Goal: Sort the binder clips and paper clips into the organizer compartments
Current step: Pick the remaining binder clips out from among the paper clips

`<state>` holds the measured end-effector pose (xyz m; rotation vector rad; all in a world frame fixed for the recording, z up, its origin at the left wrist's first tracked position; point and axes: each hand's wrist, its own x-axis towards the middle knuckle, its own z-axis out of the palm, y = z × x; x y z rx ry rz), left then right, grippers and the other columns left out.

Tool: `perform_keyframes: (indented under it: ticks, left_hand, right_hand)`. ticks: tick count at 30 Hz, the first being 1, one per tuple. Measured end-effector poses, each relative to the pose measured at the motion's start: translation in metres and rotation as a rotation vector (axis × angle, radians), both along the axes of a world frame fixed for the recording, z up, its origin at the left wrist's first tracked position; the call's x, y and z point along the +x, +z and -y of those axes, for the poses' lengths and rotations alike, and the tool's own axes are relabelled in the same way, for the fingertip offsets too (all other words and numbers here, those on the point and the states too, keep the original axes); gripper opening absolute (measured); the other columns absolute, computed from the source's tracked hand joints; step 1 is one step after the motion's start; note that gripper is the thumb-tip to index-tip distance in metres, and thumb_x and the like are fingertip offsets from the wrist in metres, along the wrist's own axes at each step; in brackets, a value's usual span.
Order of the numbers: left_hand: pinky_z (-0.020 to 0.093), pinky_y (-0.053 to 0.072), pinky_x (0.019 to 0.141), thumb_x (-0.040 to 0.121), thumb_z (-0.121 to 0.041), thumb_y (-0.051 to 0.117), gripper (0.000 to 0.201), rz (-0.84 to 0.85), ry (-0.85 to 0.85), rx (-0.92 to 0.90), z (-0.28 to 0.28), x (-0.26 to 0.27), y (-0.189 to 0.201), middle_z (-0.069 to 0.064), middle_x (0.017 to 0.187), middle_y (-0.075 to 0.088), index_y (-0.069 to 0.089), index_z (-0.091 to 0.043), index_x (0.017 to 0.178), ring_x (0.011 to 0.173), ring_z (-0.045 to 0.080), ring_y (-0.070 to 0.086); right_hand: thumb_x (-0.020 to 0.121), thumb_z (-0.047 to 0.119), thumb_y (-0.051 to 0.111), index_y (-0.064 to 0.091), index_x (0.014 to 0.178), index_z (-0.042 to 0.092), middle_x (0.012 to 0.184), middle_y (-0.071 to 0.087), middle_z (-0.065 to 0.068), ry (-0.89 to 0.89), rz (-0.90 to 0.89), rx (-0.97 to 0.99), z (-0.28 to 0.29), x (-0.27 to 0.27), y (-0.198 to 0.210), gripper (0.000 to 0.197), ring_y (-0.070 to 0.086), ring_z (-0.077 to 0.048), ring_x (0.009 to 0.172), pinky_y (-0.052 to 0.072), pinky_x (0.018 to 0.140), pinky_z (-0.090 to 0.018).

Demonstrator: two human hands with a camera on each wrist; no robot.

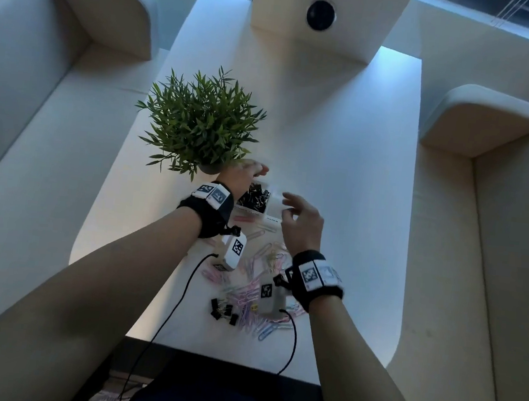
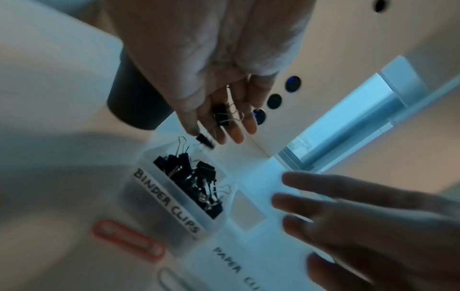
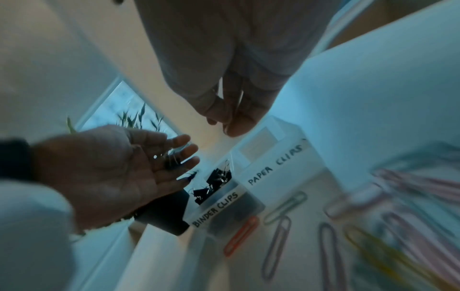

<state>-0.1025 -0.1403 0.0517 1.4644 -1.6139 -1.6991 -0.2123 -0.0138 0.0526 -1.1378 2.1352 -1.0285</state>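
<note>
My left hand (image 1: 253, 168) hovers palm-up over the clear organizer (image 1: 273, 215), fingers straight and tilted down. A few black binder clips (image 2: 222, 116) lie on those fingers, and one (image 2: 205, 140) slips off the fingertips (image 2: 224, 133) toward the compartment labelled BINDER CLIPS (image 2: 159, 198), which holds a heap of black clips (image 2: 194, 181). My right hand (image 1: 290, 204) floats beside the PAPER CLIPS compartment (image 3: 271, 167) with spread fingers (image 2: 286, 198), holding nothing. Pastel paper clips (image 1: 255, 283) and several loose binder clips (image 1: 223, 311) lie on the table nearer me.
A potted plant (image 1: 199, 123) stands just left of the organizer, its dark pot (image 2: 134, 98) close behind my left hand. A red paper clip (image 3: 240, 235) lies at the organizer's front. A white box (image 1: 320, 8) closes the far table end. Sofa seats flank both sides.
</note>
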Motion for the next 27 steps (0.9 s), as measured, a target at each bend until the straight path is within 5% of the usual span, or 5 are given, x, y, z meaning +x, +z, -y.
perform_keyframes:
  ticks: [4, 8, 12, 19, 27]
  left_hand:
    - [0.033, 0.042, 0.099, 0.093, -0.028, 0.046, 0.026, 0.064, -0.075, -0.015, 0.0, 0.005, -0.005, 0.0, 0.108, 0.068, 0.069, -0.017, 0.097, 0.103, 0.014, 0.06]
    - [0.031, 0.041, 0.097, 0.094, -0.028, 0.044, 0.026, 0.058, -0.029, -0.058, -0.004, 0.016, 0.006, 0.004, 0.107, 0.069, 0.067, -0.016, 0.096, 0.102, 0.016, 0.061]
    - [0.023, 0.044, 0.085, 0.087, -0.016, 0.057, 0.015, 0.204, -0.099, -0.268, -0.037, 0.044, 0.011, 0.0, 0.097, 0.067, 0.067, -0.015, 0.099, 0.09, 0.012, 0.059]
    - [0.035, 0.051, 0.077, 0.071, -0.027, 0.068, 0.029, 0.47, -0.793, -0.423, -0.16, 0.113, -0.032, 0.004, 0.1, 0.057, 0.062, -0.016, 0.097, 0.087, 0.02, 0.056]
    - [0.034, 0.052, 0.07, 0.069, -0.008, 0.068, 0.025, 0.404, -0.708, -0.457, -0.188, 0.12, -0.059, 0.018, 0.092, 0.058, 0.065, -0.003, 0.094, 0.079, 0.031, 0.057]
  right_hand:
    - [0.079, -0.003, 0.055, 0.069, 0.105, 0.018, 0.093, 0.071, 0.005, -0.099, 0.083, -0.01, -0.048, -0.002, -0.007, 0.036, 0.065, -0.006, 0.079, 0.045, 0.071, -0.003]
    - [0.08, 0.001, 0.059, 0.07, 0.101, 0.017, 0.091, 0.071, 0.004, -0.077, 0.063, 0.01, -0.082, 0.0, -0.02, 0.028, 0.063, 0.0, 0.076, 0.053, 0.073, -0.018]
    - [0.079, 0.006, 0.066, 0.072, 0.096, 0.016, 0.093, 0.067, 0.003, 0.257, -0.023, 0.099, -0.11, 0.012, -0.032, 0.021, 0.06, -0.008, 0.07, 0.051, 0.069, -0.021]
    - [0.075, 0.02, 0.073, 0.068, 0.104, 0.016, 0.102, 0.062, -0.005, 0.717, -0.261, 0.228, -0.141, 0.051, -0.048, 0.03, 0.061, -0.024, 0.087, 0.051, 0.071, -0.033]
    - [0.075, 0.008, 0.062, 0.061, 0.09, 0.008, 0.088, 0.057, -0.012, 0.723, -0.362, 0.258, -0.138, 0.079, -0.068, 0.015, 0.057, -0.03, 0.072, 0.05, 0.054, -0.035]
